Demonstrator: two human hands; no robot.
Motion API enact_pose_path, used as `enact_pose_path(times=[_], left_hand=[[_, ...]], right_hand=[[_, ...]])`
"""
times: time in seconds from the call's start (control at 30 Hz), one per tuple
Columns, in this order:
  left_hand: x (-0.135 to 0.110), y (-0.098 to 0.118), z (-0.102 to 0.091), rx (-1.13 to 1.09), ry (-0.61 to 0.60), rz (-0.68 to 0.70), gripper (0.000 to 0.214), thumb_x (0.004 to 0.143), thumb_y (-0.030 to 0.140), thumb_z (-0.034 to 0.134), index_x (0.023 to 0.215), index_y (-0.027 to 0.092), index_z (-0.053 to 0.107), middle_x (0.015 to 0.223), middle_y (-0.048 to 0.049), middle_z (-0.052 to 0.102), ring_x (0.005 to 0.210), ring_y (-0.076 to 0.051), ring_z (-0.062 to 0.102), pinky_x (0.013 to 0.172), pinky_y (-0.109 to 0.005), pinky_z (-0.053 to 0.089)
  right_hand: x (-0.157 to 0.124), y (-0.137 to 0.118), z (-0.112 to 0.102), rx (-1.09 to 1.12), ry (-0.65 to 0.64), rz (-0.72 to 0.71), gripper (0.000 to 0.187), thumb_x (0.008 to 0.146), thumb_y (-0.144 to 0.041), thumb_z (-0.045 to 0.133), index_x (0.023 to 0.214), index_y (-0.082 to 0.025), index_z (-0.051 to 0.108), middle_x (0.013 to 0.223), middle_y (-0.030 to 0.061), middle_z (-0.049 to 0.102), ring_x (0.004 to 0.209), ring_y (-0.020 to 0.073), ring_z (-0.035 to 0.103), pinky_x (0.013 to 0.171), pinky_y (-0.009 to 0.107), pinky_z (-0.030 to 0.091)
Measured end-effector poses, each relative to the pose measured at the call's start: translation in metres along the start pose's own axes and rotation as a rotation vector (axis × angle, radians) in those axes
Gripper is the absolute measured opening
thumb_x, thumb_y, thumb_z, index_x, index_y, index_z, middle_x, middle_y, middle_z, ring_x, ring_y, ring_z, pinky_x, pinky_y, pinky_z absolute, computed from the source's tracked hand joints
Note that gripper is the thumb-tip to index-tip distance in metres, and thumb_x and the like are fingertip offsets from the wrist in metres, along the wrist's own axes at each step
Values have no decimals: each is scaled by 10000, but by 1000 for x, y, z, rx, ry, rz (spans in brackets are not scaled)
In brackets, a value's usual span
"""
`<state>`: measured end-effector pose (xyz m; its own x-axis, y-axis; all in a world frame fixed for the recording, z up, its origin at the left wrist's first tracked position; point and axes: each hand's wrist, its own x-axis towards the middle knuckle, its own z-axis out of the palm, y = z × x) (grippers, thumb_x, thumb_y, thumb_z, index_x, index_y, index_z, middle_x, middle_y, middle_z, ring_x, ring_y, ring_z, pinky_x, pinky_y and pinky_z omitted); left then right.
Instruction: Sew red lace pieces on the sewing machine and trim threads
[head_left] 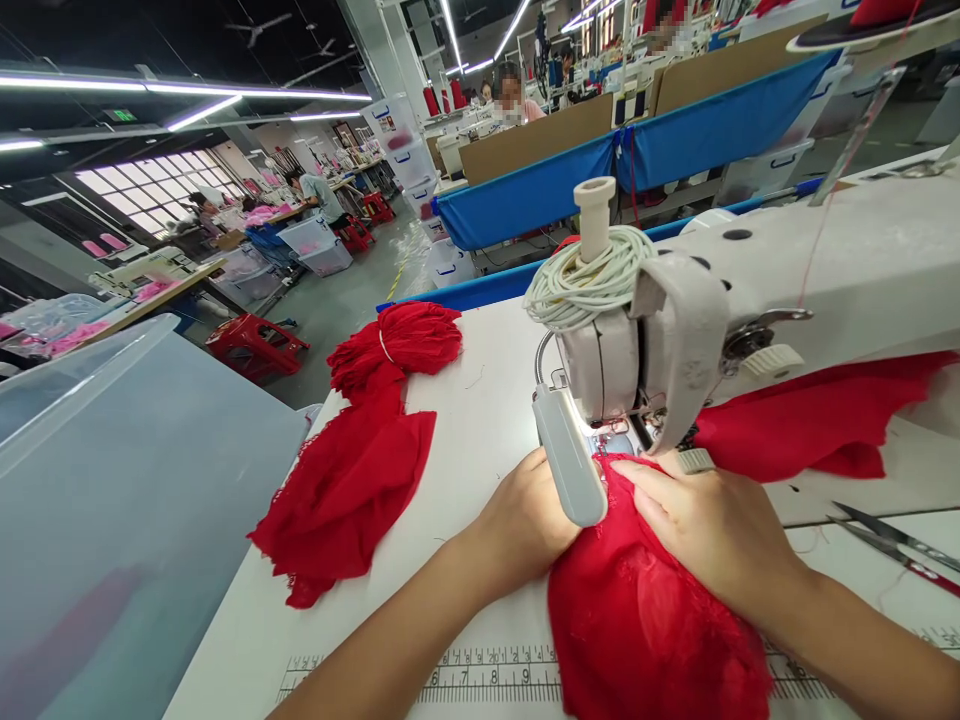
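Observation:
A piece of red fabric (645,610) with a lacy edge runs from beneath the sewing machine (840,260) down over the table's front. Its top edge is close to the needle area. My right hand (705,520) pinches the fabric's right edge, thumb and fingers pressed together just below the presser foot. My left hand (529,515) is curled at the fabric's left edge and closed on it; a grey clip-on lamp (570,455) covers its fingertips. More red fabric (810,420) lies behind the machine's needle end, under the arm.
Left on the white table (480,420) lies a tied bundle of red fabric (397,345) with a loose red piece (352,490). Scissors (900,545) rest at the right. A printed ruler (495,675) crosses the front. A translucent bin (135,500) stands left. Other people work farther back.

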<state>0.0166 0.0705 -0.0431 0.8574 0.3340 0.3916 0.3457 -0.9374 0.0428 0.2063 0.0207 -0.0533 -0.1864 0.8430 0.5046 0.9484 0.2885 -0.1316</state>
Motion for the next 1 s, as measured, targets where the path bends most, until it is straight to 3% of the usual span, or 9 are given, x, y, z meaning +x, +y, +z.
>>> enact_pose_path(times=[0.13,0.27,0.7,0.87,1.0], left_hand=[[0,2,0,59,-15,-9,300,955,86,414,713,158,576,816,-46,656,827,-166,607,784,-329,514],[-1,2,3,125,44,49,276,949,97,455,719,158,594,836,-41,688,847,-167,628,853,-361,516],[-8,-6,0,103,16,49,285,955,90,448,738,156,621,923,-9,743,907,-166,654,946,-374,486],[-5,-3,-1,83,47,35,284,942,68,460,719,163,609,981,-12,741,942,-152,645,936,-361,480],[-3,-1,-2,92,41,31,293,933,67,475,676,166,574,890,-20,730,898,-156,643,837,-351,501]], right_hand=[[1,0,-1,24,41,-32,401,776,-70,387,834,-246,743,635,3,681,411,130,494,379,266,253],[1,1,0,27,47,-57,417,774,-51,374,802,-248,739,539,-12,627,412,134,510,393,268,271],[-1,1,7,58,57,-31,376,792,-82,391,764,-227,737,626,6,689,426,141,513,396,290,287],[0,1,7,71,73,-22,378,792,-70,378,713,-236,708,542,-7,638,412,134,500,396,283,291],[1,2,6,77,85,-33,371,776,-53,376,724,-227,700,559,-1,650,414,134,513,384,271,292]])
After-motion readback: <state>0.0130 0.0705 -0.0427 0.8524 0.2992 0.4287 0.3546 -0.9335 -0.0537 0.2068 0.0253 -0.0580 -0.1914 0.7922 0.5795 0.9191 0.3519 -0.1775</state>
